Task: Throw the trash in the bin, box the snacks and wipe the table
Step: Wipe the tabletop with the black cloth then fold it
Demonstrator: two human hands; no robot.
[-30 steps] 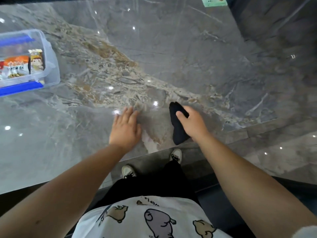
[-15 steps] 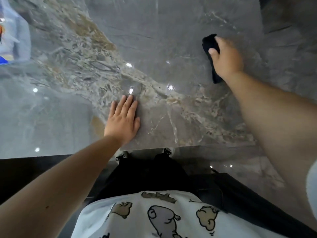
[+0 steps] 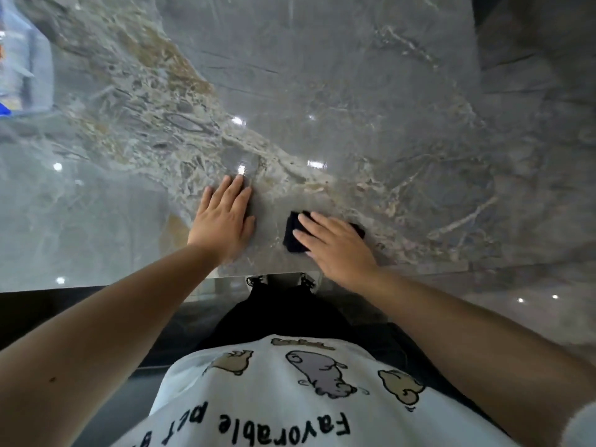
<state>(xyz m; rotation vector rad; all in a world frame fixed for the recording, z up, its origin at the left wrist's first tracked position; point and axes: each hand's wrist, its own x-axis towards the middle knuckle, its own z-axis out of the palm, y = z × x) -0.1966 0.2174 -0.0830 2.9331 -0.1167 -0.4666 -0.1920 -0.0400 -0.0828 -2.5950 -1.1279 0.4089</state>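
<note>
A black cloth (image 3: pixel 293 235) lies flat on the grey marble table (image 3: pixel 354 91) close to its near edge. My right hand (image 3: pixel 335 246) presses down on the cloth, fingers spread over it, covering most of it. My left hand (image 3: pixel 224 221) rests palm-down on the bare tabletop just left of the cloth, holding nothing. At the far left edge of the view stands the clear plastic snack box (image 3: pixel 29 59) with a blue clip, blurred and cut off by the frame.
The table's near edge (image 3: pixel 96 287) runs across the view in front of my body. To the right the tabletop ends at a straight edge (image 3: pixel 477 75), with grey marble floor beyond it. My shoes (image 3: pixel 258 280) show under the table edge.
My right hand has swept the black cloth from the far right of the table back toward the near edge, beside my left hand. My left hand has stayed planted.
</note>
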